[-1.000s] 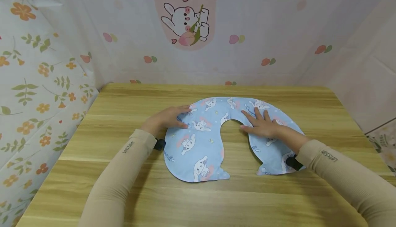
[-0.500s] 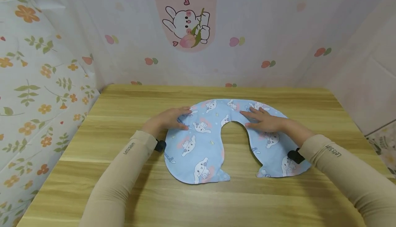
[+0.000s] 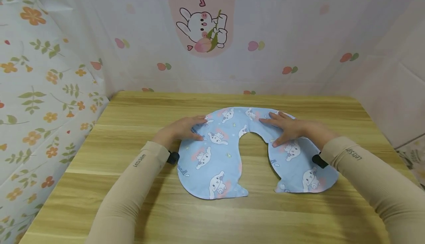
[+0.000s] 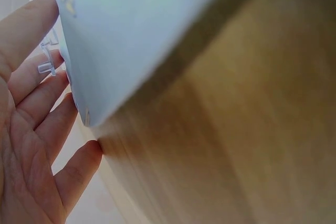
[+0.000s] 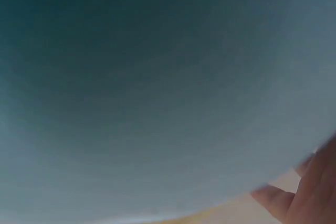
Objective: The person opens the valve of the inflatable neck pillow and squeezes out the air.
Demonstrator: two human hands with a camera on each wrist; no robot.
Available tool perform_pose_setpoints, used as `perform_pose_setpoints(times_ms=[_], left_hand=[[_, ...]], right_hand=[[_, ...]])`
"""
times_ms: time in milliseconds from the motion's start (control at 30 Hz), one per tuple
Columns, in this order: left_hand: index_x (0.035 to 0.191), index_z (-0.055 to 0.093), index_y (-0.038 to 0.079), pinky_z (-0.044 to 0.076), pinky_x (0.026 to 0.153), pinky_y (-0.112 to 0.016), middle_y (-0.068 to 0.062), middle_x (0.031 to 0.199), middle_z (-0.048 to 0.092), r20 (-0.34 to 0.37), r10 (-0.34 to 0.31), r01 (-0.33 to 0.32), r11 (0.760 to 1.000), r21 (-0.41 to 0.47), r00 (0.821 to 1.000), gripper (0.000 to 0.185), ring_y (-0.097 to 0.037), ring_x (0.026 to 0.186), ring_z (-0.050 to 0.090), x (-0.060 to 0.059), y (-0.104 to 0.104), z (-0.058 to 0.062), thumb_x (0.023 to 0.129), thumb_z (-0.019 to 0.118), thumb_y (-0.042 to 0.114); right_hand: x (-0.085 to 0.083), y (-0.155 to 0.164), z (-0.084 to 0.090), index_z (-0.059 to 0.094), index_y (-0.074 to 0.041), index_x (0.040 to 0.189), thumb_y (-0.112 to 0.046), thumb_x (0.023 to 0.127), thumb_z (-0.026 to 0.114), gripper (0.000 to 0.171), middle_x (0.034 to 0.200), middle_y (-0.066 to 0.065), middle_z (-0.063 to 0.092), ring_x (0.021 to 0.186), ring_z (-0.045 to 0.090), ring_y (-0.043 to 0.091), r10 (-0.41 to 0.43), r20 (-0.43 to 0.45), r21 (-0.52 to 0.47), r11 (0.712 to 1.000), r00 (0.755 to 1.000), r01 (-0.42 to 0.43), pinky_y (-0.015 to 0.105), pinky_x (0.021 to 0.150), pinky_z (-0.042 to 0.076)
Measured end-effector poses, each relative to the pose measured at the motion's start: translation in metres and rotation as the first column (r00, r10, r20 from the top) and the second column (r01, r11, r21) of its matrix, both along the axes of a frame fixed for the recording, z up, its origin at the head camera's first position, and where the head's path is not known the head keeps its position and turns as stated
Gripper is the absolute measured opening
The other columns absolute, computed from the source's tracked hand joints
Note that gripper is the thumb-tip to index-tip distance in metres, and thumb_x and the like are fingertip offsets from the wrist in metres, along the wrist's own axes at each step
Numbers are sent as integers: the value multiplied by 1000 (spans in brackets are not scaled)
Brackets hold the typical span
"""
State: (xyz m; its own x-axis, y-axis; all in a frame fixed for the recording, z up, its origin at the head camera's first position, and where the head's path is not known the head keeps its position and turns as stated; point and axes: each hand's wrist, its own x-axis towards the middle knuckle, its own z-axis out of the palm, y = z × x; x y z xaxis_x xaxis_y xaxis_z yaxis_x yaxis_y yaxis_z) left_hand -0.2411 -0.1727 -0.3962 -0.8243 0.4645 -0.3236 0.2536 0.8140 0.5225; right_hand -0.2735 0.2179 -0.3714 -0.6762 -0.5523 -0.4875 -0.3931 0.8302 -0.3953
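A light wooden table with a streaked grain (image 3: pixel 139 203) is being looked down on from head height, and two arms in beige stretch sleeves are being extended across it from the near edge. Just beyond the bare near strip of the tabletop, a flat horseshoe-shaped cover of pale blue fabric printed with white cartoon puppies (image 3: pixel 216 162) is being held spread out, its two rounded ends pointing toward the person and its arch lying farther away. The left hand (image 3: pixel 182 127) is being rested flat, fingers straight and relaxed, on the outer left edge of the fabric, nothing being gripped; in the left wrist view the fabric's edge (image 4: pixel 121 40) is being seen very close against the table, beside the straight fingers (image 4: pixel 37 108). The right hand (image 3: pixel 292 127) is being pressed palm down with spread fingers on the right shoulder of the arch, likewise grasping nothing; the right wrist view is being filled by blurred blue cloth (image 5: pixel 157 87), so little more can be told there. The step in hand is judged to be the flattening of the cover on the table. The next move, it is judged, calls for an even outward sweep of both palms without the fabric being dragged. Farthest away, a pale curtain printed with flowers, fruit and a cartoon rabbit (image 3: pixel 202 26) is being seen hanging behind and around the table.
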Motion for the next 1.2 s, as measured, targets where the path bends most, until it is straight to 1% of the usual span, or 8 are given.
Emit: perform_pose_setpoints(times_ms=[167,300,500,633,733,867,1100,1200], left_hand=[[156,34,16,19,125,-50,-2,167,21,-5,-1,1,1000,-3,1000,77,-32,154,19,1,1,1,91,73,30],[156,35,16,19,125,-50,-2,167,21,-8,5,-5,1000,-5,1000,77,-32,154,19,1,1,1,91,73,30],[156,34,18,19,124,-51,0,167,21,-1,18,-18,1000,-9,1000,77,-32,154,19,2,-1,2,91,73,31],[156,35,16,19,124,-51,-2,167,21,-5,6,-6,1000,-5,1000,77,-33,154,19,1,0,1,91,73,30],[155,35,15,19,125,-50,-4,167,21,-8,-5,5,1000,-6,1000,77,-32,154,19,1,-1,-1,91,74,29],[156,34,15,19,125,-50,-3,167,21,-7,-1,1,1000,-11,1000,78,-32,154,19,0,-3,-1,90,74,29],[156,34,15,19,125,-50,-3,167,21,-2,0,0,1000,16,1000,77,-32,154,18,-1,-2,-1,90,74,28],[156,34,16,18,125,-50,-2,167,21,7,-3,3,1000,27,1000,78,-31,154,17,-1,-1,-2,91,73,28]], right_hand=[[5,-5,-1,21,-23,159,-55,78,77,104,164,28,1,147,-5,59,42,-78,102,994,996,-34,86,103,5],[9,-4,-5,16,-25,160,-64,80,70,104,165,26,2,146,-2,60,49,-134,173,985,990,-26,86,103,9],[12,2,-12,15,-24,160,-71,85,58,99,165,26,3,146,2,61,43,-176,217,976,983,-4,86,101,13],[17,8,-6,24,-20,159,-67,88,58,92,163,27,13,144,11,62,49,-203,188,982,978,-11,85,101,19],[21,14,2,34,-15,155,-59,89,63,84,160,29,22,141,20,63,64,-230,130,991,971,-35,81,103,25],[19,17,11,42,-9,151,-46,90,69,76,157,32,29,140,29,60,78,-266,84,995,961,-57,74,106,32],[7,6,24,40,-5,151,-33,89,73,75,155,36,29,139,33,57,113,-286,59,993,951,-100,69,109,34],[1,-5,27,36,-8,153,-27,88,76,78,156,34,27,141,31,56,115,-276,40,993,954,-108,68,110,33]])
